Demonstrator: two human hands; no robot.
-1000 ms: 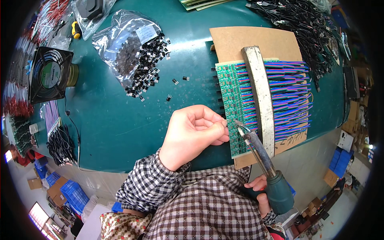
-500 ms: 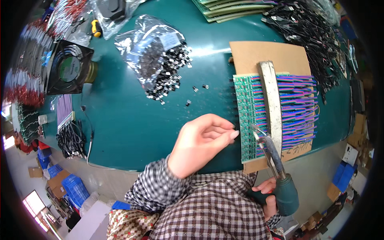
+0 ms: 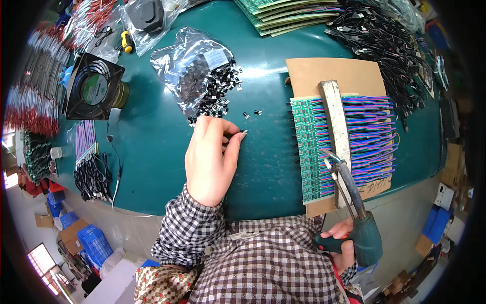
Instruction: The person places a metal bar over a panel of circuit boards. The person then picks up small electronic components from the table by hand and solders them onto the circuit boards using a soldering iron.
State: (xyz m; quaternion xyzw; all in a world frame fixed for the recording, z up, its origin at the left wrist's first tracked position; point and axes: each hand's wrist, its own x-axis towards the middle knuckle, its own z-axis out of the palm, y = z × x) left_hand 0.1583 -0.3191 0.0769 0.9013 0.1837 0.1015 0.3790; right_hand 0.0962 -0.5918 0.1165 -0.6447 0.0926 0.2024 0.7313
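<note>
My left hand [image 3: 211, 158] rests on the green table [image 3: 152, 147], its fingertips pinching a small black component [image 3: 243, 132] just below the spilled pile of black components [image 3: 218, 96]. My right hand [image 3: 340, 243] grips a green soldering gun [image 3: 354, 207] near the table's front edge; its tip hovers over the row of green circuit boards [image 3: 308, 147]. Purple and blue wires [image 3: 372, 137] run off the boards under a flat metal bar [image 3: 335, 121], all lying on a sheet of cardboard [image 3: 329, 73].
A clear plastic bag [image 3: 187, 68] lies by the pile. A black fan [image 3: 93, 87] stands at the left, with wire bundles [image 3: 91, 177] near it. Stacked green boards [image 3: 288, 12] and a heap of black cables [image 3: 385, 40] lie at the back.
My left hand has left the circuit boards and moved left and away to the loose black components, closing its fingertips on one. The soldering gun has stayed near the boards.
</note>
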